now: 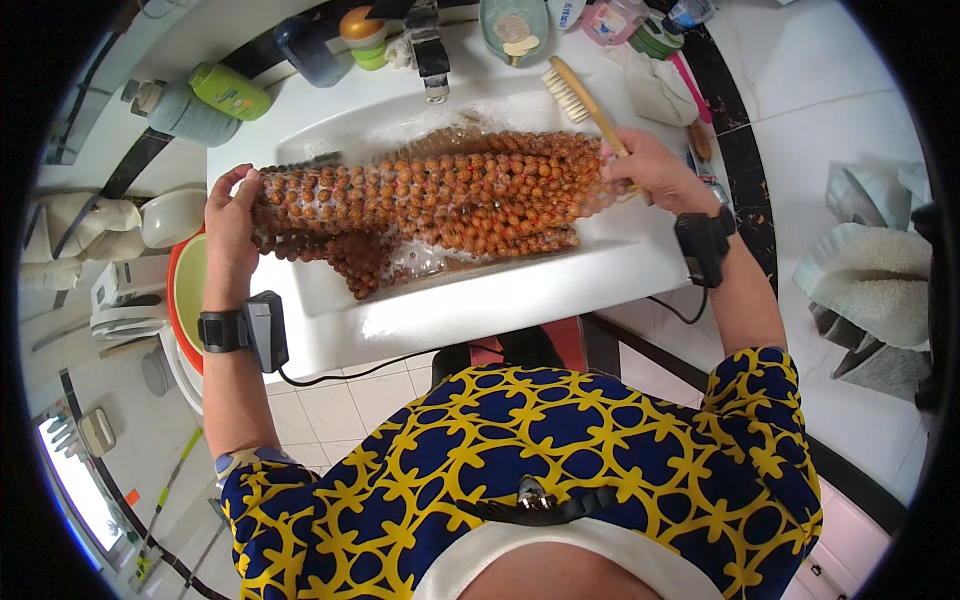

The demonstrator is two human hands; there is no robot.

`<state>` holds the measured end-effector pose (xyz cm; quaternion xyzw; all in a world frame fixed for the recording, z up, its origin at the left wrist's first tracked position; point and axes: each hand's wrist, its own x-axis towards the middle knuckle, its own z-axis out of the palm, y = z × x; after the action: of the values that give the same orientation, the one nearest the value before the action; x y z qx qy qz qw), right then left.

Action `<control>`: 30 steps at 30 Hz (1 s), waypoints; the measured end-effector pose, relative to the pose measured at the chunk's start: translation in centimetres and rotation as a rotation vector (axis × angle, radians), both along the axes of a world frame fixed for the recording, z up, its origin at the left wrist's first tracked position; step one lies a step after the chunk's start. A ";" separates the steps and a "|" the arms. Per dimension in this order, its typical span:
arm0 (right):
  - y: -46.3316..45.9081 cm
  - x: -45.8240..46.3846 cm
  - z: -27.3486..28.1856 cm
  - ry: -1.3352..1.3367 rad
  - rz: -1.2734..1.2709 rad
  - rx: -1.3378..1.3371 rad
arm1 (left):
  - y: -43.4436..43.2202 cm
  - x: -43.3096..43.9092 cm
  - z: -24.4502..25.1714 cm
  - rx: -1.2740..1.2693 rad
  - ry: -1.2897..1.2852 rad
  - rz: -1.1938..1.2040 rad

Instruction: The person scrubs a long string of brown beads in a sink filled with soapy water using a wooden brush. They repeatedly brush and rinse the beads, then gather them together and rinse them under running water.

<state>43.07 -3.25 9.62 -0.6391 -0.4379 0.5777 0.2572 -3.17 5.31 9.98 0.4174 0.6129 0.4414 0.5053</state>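
A mat of brown wooden beads [420, 184], wet and sudsy, stretches across the white sink basin [330, 292]. My left hand [234, 214] grips its left end, thumb on top. At the other end my right hand [652, 169] holds the handle of a wooden brush [589, 105] with pale bristles pointing left, and its fingers also grasp the mat's right edge. Part of the mat hangs folded into the basin, where brownish, foamy water shows. Behind the mat stands the faucet [433, 67].
Green bottle [229, 91], grey pump bottle [191, 116] and dark blue bottle [309, 52] stand behind left. A soap dish [514, 30], pink bottle [611, 21] and white cloth [652, 86] lie behind right. A red-rimmed basin [180, 300] is left of the sink.
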 end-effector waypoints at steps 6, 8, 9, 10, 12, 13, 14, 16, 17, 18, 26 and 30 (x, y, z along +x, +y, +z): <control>0.0 1.1 3.8 -0.050 0.009 0.044 | 1.9 0.4 2.9 0.052 0.001 -0.064; 0.1 1.3 5.2 -0.089 -0.034 0.109 | 2.5 0.4 4.4 0.121 -0.026 -0.074; 0.2 1.4 6.0 -0.072 -0.021 0.171 | 2.8 0.4 5.1 0.152 -0.050 -0.073; 0.3 1.6 6.8 -0.083 -0.031 0.213 | 3.0 0.2 6.0 0.161 -0.081 -0.085; 0.2 1.9 8.0 -0.067 -0.045 0.330 | 2.9 -0.2 7.2 0.200 -0.049 -0.086; 0.2 2.1 8.4 -0.067 -0.051 0.342 | 2.7 -0.5 7.4 0.218 -0.070 -0.075; 0.1 2.3 8.6 -0.068 -0.057 0.354 | 2.5 -0.7 7.3 0.214 -0.052 -0.062; 0.0 2.4 8.0 0.018 -0.050 0.387 | 1.7 -1.2 6.2 0.222 -0.085 -0.060; 0.0 2.4 7.1 -0.017 -0.056 0.334 | 1.1 -1.1 5.0 0.225 -0.090 -0.042; 0.0 2.3 6.0 -0.021 -0.041 0.311 | 0.5 -1.1 3.7 0.166 -0.051 -0.002; -2.5 1.5 -5.2 -0.160 0.087 0.136 | -6.0 0.0 -6.1 -0.152 0.070 -0.066; -4.3 0.8 -6.3 -0.279 0.114 0.217 | -9.4 0.1 -7.2 -0.251 0.255 -0.079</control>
<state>43.91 -7.54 3.30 -0.6557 -0.5646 0.4463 0.2284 -3.04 -4.13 2.79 0.4275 0.7055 0.2848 0.4884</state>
